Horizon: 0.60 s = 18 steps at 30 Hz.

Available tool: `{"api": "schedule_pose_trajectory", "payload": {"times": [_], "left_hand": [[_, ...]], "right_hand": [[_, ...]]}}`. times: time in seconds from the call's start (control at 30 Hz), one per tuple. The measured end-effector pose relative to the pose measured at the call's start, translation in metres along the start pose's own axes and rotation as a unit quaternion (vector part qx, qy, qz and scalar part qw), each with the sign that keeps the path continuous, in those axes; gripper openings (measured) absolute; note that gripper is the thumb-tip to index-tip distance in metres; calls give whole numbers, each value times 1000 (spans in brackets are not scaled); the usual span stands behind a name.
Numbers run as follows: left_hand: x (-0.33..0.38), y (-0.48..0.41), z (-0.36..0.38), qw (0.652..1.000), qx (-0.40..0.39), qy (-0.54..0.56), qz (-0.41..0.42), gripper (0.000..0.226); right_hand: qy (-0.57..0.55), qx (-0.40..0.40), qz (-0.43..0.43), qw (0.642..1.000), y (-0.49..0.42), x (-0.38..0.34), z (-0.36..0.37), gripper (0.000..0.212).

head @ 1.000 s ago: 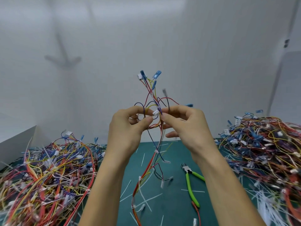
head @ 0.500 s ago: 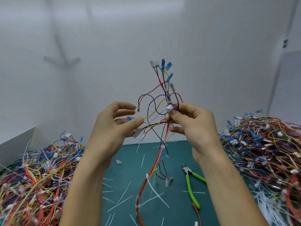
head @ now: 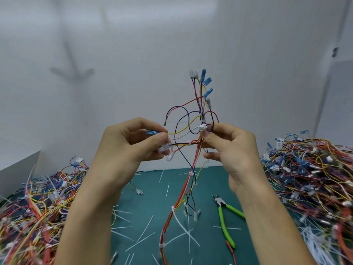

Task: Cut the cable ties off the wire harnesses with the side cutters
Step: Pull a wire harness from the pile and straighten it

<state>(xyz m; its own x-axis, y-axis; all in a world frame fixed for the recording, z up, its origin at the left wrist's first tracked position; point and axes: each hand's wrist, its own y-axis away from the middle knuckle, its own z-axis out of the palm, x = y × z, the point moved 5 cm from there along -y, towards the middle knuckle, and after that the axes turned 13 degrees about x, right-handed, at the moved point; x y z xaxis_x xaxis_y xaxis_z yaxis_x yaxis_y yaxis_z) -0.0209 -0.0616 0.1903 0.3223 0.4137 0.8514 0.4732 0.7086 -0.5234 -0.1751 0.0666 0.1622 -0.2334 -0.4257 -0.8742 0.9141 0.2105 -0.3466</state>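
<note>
**Red-and-yellow harness (head: 191, 170) being held aloft**

Left hand (head: 126, 148) is pinching a blue terminal (head: 152, 132); right hand (head: 229, 146) is pinching a white connector (head: 202, 127). Between them the harness is hanging, its tied tail trailing onto the desk (head: 152, 190). Cutters (head: 223, 220) are lying just right of that tail, untouched. Wire piles (head: 38, 207) are flanking both sides.
</note>
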Motion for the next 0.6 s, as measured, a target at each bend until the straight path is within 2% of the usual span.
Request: {"api": "schedule_pose_trajectory", "payload": {"times": [0.33,0.6], "left_hand": [[10,4,1,1000,7,7,16,8],[5,1,2,999,47,1,13,10]], "right_hand": [[25,17,-36,999,2,-6,1,5],[40,25,-45,998,6,-12,2,4]]}}
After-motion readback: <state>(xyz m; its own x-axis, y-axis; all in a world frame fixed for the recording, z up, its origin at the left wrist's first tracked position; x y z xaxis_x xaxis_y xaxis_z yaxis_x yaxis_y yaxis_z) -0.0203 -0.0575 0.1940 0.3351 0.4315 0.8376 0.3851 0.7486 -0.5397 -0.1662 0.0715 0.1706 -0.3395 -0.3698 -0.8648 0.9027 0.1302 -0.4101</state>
